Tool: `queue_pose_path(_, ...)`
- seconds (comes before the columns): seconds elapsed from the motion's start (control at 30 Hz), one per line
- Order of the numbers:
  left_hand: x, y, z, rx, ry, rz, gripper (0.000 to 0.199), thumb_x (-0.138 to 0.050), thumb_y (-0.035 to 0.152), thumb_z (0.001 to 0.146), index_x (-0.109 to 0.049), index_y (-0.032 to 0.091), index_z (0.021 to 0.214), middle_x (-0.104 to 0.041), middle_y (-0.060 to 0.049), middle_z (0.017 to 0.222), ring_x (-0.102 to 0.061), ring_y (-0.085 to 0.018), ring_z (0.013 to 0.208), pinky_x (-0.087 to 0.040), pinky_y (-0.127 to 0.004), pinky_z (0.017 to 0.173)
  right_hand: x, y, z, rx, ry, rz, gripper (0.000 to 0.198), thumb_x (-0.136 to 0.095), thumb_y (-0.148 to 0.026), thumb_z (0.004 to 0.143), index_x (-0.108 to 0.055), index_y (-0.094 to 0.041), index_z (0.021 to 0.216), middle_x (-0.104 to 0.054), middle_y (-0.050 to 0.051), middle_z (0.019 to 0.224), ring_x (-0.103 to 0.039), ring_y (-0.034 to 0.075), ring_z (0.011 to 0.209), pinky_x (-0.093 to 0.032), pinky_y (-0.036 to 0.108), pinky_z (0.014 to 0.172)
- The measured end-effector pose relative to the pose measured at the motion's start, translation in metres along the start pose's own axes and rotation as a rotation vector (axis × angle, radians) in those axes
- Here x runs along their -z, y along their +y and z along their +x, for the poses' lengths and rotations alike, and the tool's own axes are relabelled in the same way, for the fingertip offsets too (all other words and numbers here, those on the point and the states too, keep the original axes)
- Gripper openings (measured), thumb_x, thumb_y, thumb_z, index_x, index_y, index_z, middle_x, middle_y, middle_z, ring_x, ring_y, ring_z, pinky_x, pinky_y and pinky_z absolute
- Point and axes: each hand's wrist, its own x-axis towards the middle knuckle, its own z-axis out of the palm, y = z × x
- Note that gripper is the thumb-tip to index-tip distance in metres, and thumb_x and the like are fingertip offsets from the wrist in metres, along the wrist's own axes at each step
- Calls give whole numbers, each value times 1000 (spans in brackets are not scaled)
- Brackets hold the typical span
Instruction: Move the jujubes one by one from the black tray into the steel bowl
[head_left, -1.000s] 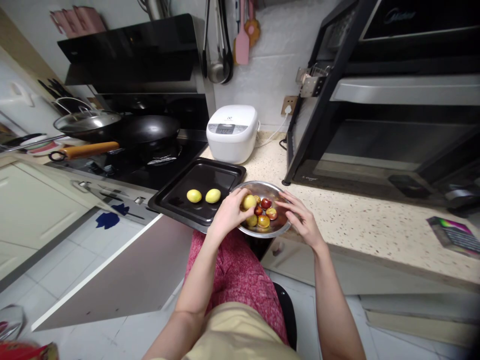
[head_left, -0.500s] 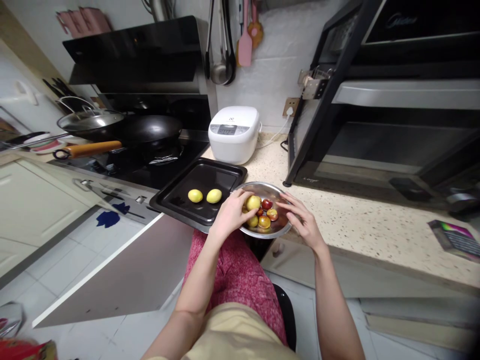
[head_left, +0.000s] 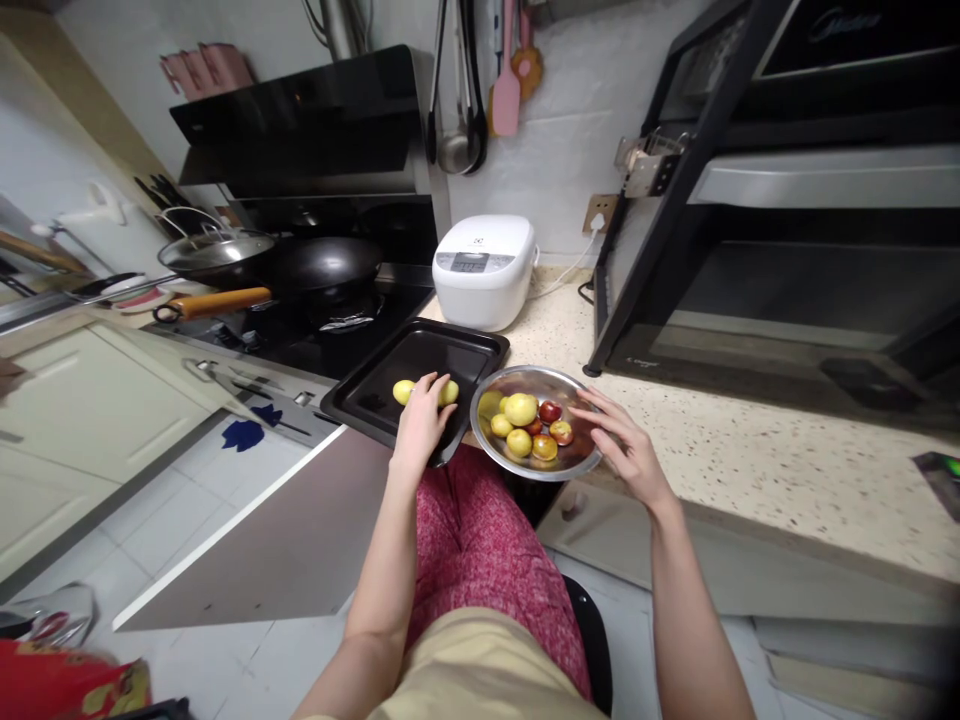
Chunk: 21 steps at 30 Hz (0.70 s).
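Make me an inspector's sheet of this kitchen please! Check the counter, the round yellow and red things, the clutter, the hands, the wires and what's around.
Surface: speckled countertop.
Job's things: two yellow fruits on the black tray; yellow and reddish fruits in the metal bowl.
Clutter: dark box at far right; red packet low at left.
Hands: left hand over the tray's right-hand fruit, grip unclear; right hand at the bowl's right rim, fingers spread.
Cables: white plug in the wall socket.
Surroundings: rice cooker, wok.
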Motion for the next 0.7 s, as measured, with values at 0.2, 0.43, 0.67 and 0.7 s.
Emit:
queue_pose_path(0.2, -3, 6, 2, 11, -50, 4, 50, -61, 3, 91, -59, 20, 138, -62, -14, 132, -66, -29, 118, -57, -45, 100, 0, -1, 0, -2, -3, -1, 33, -56, -45, 103, -72, -40, 131, -60, 0, 153, -46, 30, 150, -34, 64, 125)
queue_pose_path(0.43, 2, 9, 7, -51, 28, -105, 41, -65, 5, 84, -62, 21, 122, -60, -9, 122, -64, -26, 113, -54, -46, 105, 0, -2, 1, -7, -2, 0, 34, -57, -49, 101, -73, -39, 129, -61, 1, 152, -46, 30, 150, -35, 63, 125)
queue_pose_path(0.67, 21, 53, 0, -138, 156, -350, 35, -68, 20, 90, -60, 23, 123, -62, -8, 123, -63, -23, 115, -61, -31, 84, 0, -1, 3, 8, 8, 3, 32, -57, -46, 102, -72, -39, 129, -61, 1, 151, -47, 29, 149, -37, 63, 123)
queue_pose_path(0.7, 23, 63, -4, -157, 167, -377, 34, -69, 21, 90, -60, 23, 123, -62, -8, 123, -63, -22, 115, -61, -30, 83, -1, -3, 4, 19, 22, -8, 32, -58, -45, 101, -72, -39, 130, -62, 1, 150, -48, 29, 148, -37, 63, 123)
